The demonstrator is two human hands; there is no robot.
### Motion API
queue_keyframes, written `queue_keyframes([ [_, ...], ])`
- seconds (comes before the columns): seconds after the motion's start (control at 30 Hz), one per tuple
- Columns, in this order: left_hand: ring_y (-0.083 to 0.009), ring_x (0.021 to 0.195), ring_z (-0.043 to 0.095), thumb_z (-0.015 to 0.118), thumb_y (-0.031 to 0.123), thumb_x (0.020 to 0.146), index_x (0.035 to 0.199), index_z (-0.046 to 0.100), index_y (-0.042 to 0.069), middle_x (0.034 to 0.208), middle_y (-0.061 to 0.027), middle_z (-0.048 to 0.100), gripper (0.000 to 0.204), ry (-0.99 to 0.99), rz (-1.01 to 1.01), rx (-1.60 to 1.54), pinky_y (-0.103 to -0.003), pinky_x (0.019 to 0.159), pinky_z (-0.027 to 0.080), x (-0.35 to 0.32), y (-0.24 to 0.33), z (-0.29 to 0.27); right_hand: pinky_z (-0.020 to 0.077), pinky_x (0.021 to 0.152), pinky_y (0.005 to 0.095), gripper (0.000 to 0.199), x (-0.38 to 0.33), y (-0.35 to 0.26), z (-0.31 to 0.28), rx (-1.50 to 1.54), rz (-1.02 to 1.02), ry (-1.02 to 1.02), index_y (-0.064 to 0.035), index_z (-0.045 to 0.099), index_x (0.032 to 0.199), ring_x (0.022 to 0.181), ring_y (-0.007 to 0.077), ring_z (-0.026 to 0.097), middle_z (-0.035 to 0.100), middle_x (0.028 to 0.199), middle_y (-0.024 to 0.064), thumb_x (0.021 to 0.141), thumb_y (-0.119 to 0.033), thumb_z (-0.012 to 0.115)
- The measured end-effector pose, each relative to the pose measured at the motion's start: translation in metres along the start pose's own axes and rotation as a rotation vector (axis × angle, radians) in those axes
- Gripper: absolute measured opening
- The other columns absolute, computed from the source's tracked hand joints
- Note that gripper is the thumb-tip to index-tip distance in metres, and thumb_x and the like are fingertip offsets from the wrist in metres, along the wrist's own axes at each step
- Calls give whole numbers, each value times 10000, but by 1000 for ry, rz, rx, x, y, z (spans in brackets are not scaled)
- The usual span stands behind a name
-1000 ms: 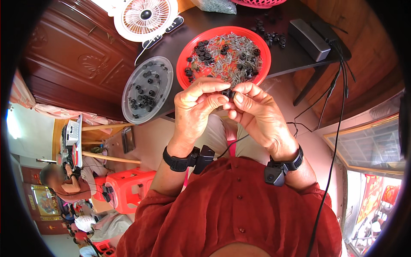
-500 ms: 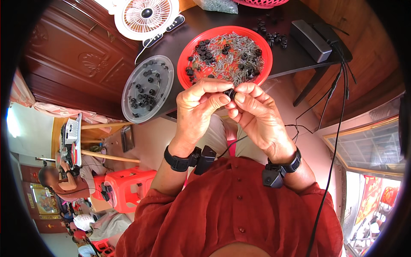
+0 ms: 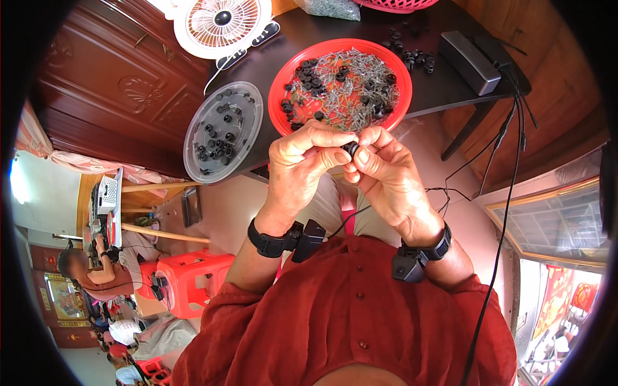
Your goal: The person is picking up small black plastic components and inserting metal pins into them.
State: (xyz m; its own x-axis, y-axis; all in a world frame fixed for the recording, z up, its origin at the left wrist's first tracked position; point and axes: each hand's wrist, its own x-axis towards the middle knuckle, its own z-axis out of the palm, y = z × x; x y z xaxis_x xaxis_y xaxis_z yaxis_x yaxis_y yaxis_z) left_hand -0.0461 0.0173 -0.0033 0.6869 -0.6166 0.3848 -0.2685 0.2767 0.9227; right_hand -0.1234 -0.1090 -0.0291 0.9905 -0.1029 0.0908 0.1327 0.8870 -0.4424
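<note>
Between the fingertips of both hands sits a small round black part (image 3: 350,148), partly covered by the fingers. My left hand (image 3: 301,161) pinches it from the left with thumb and forefinger. From the other side, my right hand (image 3: 386,174) grips it with thumb and fingers. Both hands are at the near rim of a red round tray (image 3: 275,96), which holds many thin silvery metal pins (image 3: 351,74) and loose black round parts (image 3: 309,77). To the left, a clear round plastic lid or tray (image 3: 193,151) carries more small black parts (image 3: 222,149).
The dark table (image 3: 431,96) also bears a white fan (image 3: 223,18), a grey-black box (image 3: 468,63) with cables, more black parts (image 3: 418,61) and a pink basket (image 3: 396,5). A black cable (image 3: 508,212) hangs at right. Red stools (image 3: 193,276) and a seated person (image 3: 103,273) are at left.
Both hands keep their pinch on the black part, which has turned or shifted slightly right between the fingertips. The tray and table contents look the same.
</note>
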Motion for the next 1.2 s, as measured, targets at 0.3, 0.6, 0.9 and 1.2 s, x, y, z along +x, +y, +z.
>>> queue_keyframes([
  [0.3, -147, 708, 617, 652, -70, 739, 924, 638, -19, 865, -101, 597, 193, -49, 66, 95, -251, 610, 542, -7, 1, -8, 445, 639, 259, 107, 0, 12, -2, 127, 26, -56, -50, 528, 906, 697, 146, 554, 581, 822, 53, 832, -15, 597],
  [0.6, -140, 726, 618, 620, -7, 809, 969, 605, -34, 902, -101, 616, 163, -107, -381, -99, -260, 642, 523, -46, 1, -29, 466, 617, 222, 176, -5, -31, 3, -734, 55, -96, -14, 570, 963, 708, 97, 571, 619, 804, 47, 882, -170, 583],
  [0.9, -147, 775, 600, 636, 83, 813, 936, 595, -9, 880, -59, 614, 159, 408, -701, -380, -266, 675, 522, -48, -155, -86, 454, 651, 223, 93, -4, -47, 1, -1044, -151, 138, 9, 605, 876, 704, 87, 555, 620, 801, 43, 860, -80, 587],
  [1.2, -155, 892, 590, 588, 118, 856, 1076, 580, 29, 980, -65, 615, 237, -253, -712, 38, -278, 773, 492, -44, -120, -83, 471, 638, 299, 147, 62, -33, 23, -1759, -436, -104, -4, 629, 881, 680, 217, 581, 594, 760, 119, 735, -17, 635],
])
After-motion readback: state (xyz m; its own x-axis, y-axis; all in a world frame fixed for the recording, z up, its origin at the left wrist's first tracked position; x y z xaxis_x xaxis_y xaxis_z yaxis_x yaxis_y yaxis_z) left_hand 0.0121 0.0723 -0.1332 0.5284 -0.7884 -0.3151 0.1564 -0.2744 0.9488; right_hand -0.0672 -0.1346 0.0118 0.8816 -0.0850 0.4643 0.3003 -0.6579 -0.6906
